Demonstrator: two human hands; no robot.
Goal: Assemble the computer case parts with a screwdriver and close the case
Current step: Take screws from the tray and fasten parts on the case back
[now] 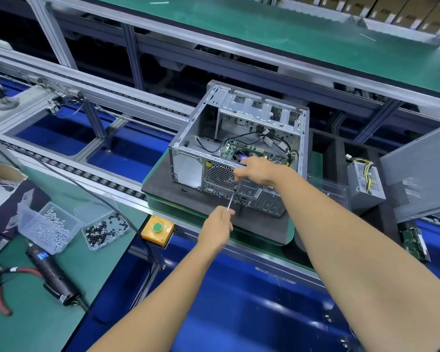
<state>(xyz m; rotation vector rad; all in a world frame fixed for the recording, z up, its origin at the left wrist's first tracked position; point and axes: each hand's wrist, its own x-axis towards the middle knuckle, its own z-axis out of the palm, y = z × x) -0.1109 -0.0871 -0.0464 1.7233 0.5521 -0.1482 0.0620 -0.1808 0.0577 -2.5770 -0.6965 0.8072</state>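
No readable txt; labels on computer case (239, 138) & electric driver (52, 271) too blurry.

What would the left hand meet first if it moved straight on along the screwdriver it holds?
Probably the rear panel of the computer case. The left hand holds a screwdriver whose tip is already at that panel, just below the right hand. Whether the tip touches is unclear.

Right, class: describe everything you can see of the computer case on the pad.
The computer case is bare grey metal, lying on a dark pad with its side open upward, showing cables, a green board and drive bays. Its rear panel, with round fan grille, faces the person. The right hand rests on its rim; the left hand holds a screwdriver against the rear.
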